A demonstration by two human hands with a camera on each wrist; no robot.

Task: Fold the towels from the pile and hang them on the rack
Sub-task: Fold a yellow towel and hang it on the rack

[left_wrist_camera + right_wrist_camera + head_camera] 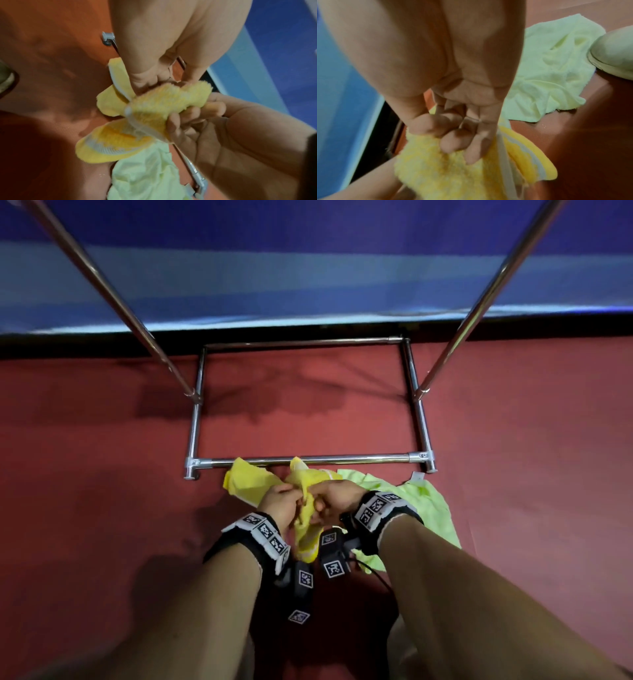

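Nearest the person, both hands meet over a red floor covering (102,508), each closed on the same fluffy yellow terry towel with pale striped hems (251,484). The left hand (279,501) pinches a fold of it between curled fingers and thumb. The right hand (337,496) has its fingers curled round a thick bunch beside that. The towel is lifted and crumpled, with 1 end hanging between the wrists and the other flopping toward the rack.

It looks light, soft and limp, so it should sag wherever it is unsupported. The pile should give a sure hold, and it is not fragile. The striped hem is probably the best place to take it, with 1 corner in each hand, so that it drops flat for folding.

Just right of the hands, a thin pale green cloth towel (430,508) lies rumpled on the covering. Beyond both, the chrome tube rack (308,459) has its front base bar just past the yellow towel, and its 2 uprights rise out of view. A blue wall (308,268) closes the covering's far edge
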